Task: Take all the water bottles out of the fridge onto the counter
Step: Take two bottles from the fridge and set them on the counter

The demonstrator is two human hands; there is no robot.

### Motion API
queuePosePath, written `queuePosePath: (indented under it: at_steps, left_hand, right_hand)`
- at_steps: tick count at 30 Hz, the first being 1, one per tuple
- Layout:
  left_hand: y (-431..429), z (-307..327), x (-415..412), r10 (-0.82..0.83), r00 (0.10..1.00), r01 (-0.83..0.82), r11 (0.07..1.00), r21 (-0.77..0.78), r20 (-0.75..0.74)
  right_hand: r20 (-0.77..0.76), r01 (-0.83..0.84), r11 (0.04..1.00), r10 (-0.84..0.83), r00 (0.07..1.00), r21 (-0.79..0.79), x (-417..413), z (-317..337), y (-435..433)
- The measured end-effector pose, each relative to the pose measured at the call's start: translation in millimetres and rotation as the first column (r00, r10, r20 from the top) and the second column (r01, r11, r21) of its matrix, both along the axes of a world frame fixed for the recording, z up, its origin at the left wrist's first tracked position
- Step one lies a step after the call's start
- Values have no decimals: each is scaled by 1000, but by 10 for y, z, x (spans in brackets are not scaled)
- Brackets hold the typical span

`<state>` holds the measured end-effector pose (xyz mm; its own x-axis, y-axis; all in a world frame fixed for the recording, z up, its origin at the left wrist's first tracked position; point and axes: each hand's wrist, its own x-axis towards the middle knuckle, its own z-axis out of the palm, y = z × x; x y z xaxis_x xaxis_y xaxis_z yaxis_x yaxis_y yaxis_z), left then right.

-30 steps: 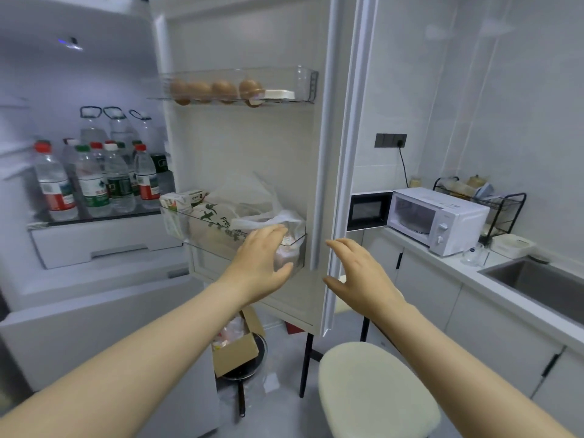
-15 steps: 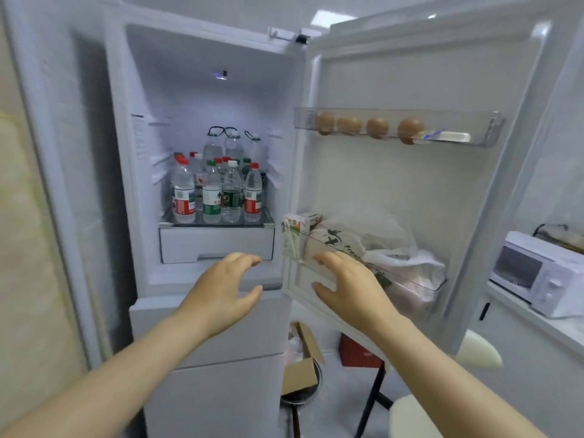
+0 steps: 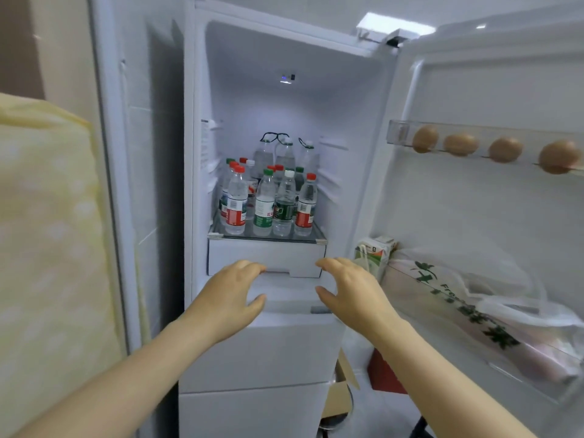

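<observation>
Since the fridge stands with its door swung wide at the right of the frame and no bottle has been lifted, the step in hand is judged to be the reach for a first bottle. The water bottles are clustered upright on the glass shelf at mid-frame, small ones with red, green and white caps in front and three taller ones with carry loops behind. Both hands are held below that shelf, in front of the white drawer: the left hand at lower centre-left, the right hand at lower centre-right, each with fingers loosely spread and nothing held. The next move is judged to call for the hands to be raised over the shelf edge and front-row bottles to be gripped round the body without neighbours being toppled. The worktop is not seen.
</observation>
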<state>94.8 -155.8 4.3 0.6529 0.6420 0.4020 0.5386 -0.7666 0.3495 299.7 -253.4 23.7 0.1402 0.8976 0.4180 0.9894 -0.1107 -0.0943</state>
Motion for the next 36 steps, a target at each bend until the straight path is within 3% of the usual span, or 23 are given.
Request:
queuePosePath:
  at_steps: [9,20,31,36]
  left_hand:
    - [870,-39,476,37,999,-37,999,19,-18]
    - [1802,73,1007,80,997,-80,995,56,16]
    - [2813,254,1403,88,990,-98,992,84,110]
    - [3173,100,1523,99,984,-102,995,9,151]
  right_hand:
    - [59,-13,999,15,998,-30,463,-69,968]
    - [29,-23,1000,23,999,7,1006,102,2047]
    - [-57,31,995,-26,998,91,1181,180,2952]
    - [-192,92,985,-63,979,145,1234,46,3248]
